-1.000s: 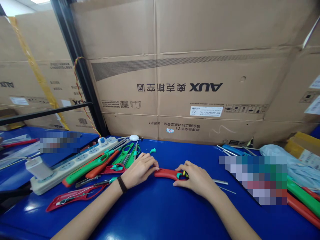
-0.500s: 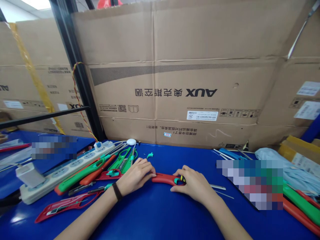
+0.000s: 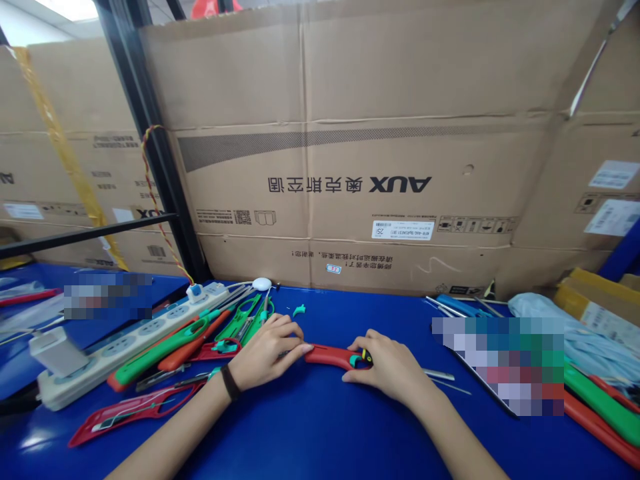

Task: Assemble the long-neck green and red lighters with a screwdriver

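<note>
Red curved plastic handle [image 3: 330, 358] lies low in the centre of the frame, at or just above the shiny blue worktop [image 3: 310, 427], spanning the gap between 2 bare hands. Right of centre, the right hand [image 3: 389, 360] has its fingers partly closed around the handle's right end, thumb below and index finger above, beside a small teal plastic piece [image 3: 355, 361] and a yellow-and-black piece [image 3: 367, 357]. Left of centre, the left hand [image 3: 265, 350] has its fingers bent nearly together, the thumb tip touching the handle's left end; whether they grip it, or something half hidden behind the thumb, I cannot tell. The step in hand looks like fine work at the handle's ends, the right hand apparently steadying it. The next move seems to call for a firm right hold and small, careful left finger movements. Thin silvery metal strips [image 3: 439, 375] lie just right of the right hand.
</note>
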A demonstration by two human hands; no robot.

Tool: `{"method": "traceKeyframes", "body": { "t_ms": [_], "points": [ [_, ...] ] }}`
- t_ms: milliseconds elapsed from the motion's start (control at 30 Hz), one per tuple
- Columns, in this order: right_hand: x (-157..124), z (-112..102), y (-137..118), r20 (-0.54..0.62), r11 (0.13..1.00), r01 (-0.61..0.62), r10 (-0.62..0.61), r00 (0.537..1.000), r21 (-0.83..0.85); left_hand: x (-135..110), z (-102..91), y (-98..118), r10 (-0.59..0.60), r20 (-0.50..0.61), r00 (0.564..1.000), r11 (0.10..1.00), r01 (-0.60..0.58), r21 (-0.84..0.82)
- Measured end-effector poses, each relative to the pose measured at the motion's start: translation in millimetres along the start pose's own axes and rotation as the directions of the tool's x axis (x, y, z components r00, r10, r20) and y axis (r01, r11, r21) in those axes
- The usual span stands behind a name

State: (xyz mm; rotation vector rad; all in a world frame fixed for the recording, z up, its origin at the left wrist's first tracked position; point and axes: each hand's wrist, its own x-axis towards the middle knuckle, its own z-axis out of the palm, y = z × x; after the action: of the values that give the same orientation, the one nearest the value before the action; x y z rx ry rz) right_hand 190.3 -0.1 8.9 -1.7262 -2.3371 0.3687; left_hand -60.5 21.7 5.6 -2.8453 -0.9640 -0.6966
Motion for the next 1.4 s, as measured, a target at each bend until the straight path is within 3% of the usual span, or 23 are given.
{"method": "traceKeyframes", "body": {
  "t_ms": [833,933,1033,1100,1133,1200,1267,1333,1400],
  "points": [
    [-5,-8,2,0.048,0.999,-0.035,0.034,0.998,0.026,4,3.7,10,-0.035,0.011,0.999,0.998,0.035,-0.06],
    [-8,-20,5,-0.059,0.992,-0.006,0.014,0.998,0.123,3,8.0,11,-0.081,-0.029,0.996,0.991,0.077,-0.112],
    [-6,-40,-6,-0.331,0.944,0.111,-0.002,0.944,0.311,2,15.5,14,-0.12,-0.042,0.992,0.982,0.113,-0.154],
    [0,-50,-24,-0.473,0.841,0.207,0.064,0.879,0.499,2,21.5,15,-0.12,-0.001,0.993,0.976,0.117,-0.182],
    [4,-53,-36,-0.514,0.742,0.301,0.069,0.855,0.6,2,24.2,16,-0.118,0.015,0.993,0.974,0.118,-0.193],
    [15,-54,-59,-0.496,0.412,0.43,0.063,0.866,0.803,2,28.3,16,-0.114,0.028,0.993,0.971,0.117,-0.208],
    [27,-48,-78,-0.427,0.094,0.422,0.039,0.903,0.902,1,30.2,17,-0.106,0.027,0.994,0.97,0.109,-0.215],
    [38,-39,-90,-0.361,-0.029,0.362,0.011,0.932,0.932,1,30.4,17,-0.1,0.023,0.995,0.971,0.102,-0.217],
    [46,-31,-94,-0.339,-0.06,0.339,0.011,0.941,0.939,1,30.1,17,-0.101,0.015,0.995,0.97,0.102,-0.219]
  ]
}}
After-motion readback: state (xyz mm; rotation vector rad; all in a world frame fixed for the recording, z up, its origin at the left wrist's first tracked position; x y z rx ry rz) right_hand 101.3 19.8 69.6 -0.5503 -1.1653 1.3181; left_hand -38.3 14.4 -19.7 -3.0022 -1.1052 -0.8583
